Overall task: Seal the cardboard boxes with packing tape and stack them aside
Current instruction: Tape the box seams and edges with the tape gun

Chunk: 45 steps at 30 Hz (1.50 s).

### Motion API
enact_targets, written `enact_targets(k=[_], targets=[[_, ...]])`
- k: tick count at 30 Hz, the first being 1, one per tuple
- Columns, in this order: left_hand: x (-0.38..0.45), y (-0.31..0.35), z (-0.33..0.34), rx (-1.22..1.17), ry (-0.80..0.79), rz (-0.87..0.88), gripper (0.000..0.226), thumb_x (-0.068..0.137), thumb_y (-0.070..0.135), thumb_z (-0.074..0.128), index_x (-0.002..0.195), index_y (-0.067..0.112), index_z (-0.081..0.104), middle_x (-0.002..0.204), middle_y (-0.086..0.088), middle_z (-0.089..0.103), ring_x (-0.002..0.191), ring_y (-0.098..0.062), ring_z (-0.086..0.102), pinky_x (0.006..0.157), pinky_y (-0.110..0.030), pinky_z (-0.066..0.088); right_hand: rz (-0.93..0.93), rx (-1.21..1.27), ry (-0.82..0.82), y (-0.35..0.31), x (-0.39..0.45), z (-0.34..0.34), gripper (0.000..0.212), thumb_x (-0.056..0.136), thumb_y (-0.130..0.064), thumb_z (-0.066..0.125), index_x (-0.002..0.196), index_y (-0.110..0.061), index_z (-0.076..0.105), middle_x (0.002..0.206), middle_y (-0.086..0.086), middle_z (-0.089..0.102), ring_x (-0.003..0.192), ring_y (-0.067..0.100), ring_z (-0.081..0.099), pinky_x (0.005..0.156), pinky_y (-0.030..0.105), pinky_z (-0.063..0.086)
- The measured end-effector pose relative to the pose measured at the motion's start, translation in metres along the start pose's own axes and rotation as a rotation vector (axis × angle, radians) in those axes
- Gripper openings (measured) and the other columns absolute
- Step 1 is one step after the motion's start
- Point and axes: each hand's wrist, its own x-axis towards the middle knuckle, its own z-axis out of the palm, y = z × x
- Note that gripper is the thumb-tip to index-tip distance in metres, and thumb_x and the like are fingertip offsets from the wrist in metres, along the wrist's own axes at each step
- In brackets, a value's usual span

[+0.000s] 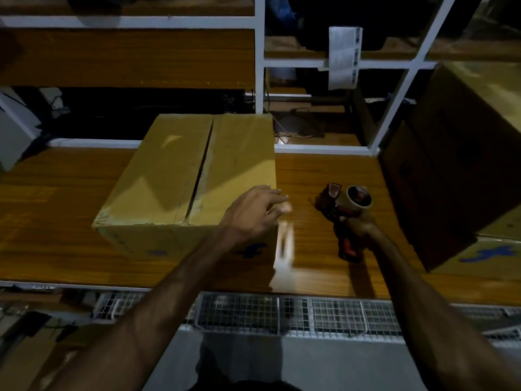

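Box (186,176) at surface (56,210) centre, flaps shut, seam untaped. Left hand (253,213) spread over its 5 o'clock corner. Right hand (361,224) gripped tape dispenser (342,213) at 3 o'clock. Sealing, stacking remained.

wooden table (56,221) | white rack frame (259,52) | paper label (344,57) (hanging)

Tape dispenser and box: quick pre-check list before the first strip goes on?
1. Right hand grips the tape dispenser by its handle: ok.
2. Box flaps folded down: ok, though a dark gap shows along the centre seam.
3. Seam already taped: not ok, no tape visible.
4. Left hand steadying the box: cannot tell, it is at the near right corner, motion-blurred.
5. Free tape end ready: cannot tell.
6. Box flat on the table: ok.
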Motion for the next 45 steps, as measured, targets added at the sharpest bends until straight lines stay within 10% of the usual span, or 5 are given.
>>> enact_targets(k=[7,13,34,38,45], targets=[[0.019,0.033,0.004,-0.385,0.287,-0.192,0.027,0.104,0.035,0.063,0.116,0.018,0.079,0.111,0.004,0.078,0.099,-0.007,0.070,0.089,-0.031,0.057,-0.179,0.249,0.100,-0.035,-0.053,0.017,0.031,0.102,-0.018,0.069,0.130,-0.024,0.059,0.113,-0.006,0.067,0.094,0.004,0.072,0.078,0.025,0.061],[0.039,0.056,0.008,-0.741,0.359,-0.382,0.050,0.101,0.046,0.066,0.075,0.003,0.073,0.068,-0.008,0.073,0.059,-0.023,0.071,0.061,-0.044,0.060,-0.463,0.273,0.128,-0.051,-0.085,0.031,0.027,0.100,-0.019,0.073,0.126,-0.018,0.068,0.122,-0.005,0.072,0.114,0.015,0.069,0.094,0.034,0.059],[-0.010,0.042,-0.005,-1.712,0.052,-0.357,0.041,0.095,0.021,0.049,0.116,-0.005,0.072,0.114,-0.027,0.069,0.098,-0.039,0.067,0.080,-0.042,0.052,-0.687,0.307,0.329,-0.101,-0.108,0.045,0.035,0.100,-0.004,0.067,0.134,-0.012,0.064,0.134,-0.002,0.067,0.128,0.013,0.062,0.107,0.040,0.053],[-0.010,0.035,-0.028,-1.811,-0.060,-0.452,0.054,0.091,0.049,0.064,0.108,-0.001,0.073,0.109,-0.021,0.070,0.095,-0.036,0.068,0.085,-0.046,0.053,-0.742,0.277,0.365,-0.121,-0.117,0.055,0.038,0.099,0.000,0.066,0.132,-0.018,0.063,0.132,-0.009,0.066,0.127,0.009,0.061,0.106,0.029,0.053],[-0.027,-0.012,-0.067,-1.834,-0.062,-0.624,0.024,0.092,0.017,0.071,0.071,0.006,0.069,0.082,-0.009,0.069,0.071,-0.024,0.068,0.071,-0.037,0.056,-0.732,0.259,0.401,-0.157,-0.140,0.100,0.039,0.097,0.004,0.065,0.129,-0.018,0.064,0.124,-0.013,0.068,0.117,0.012,0.066,0.095,0.030,0.057]])
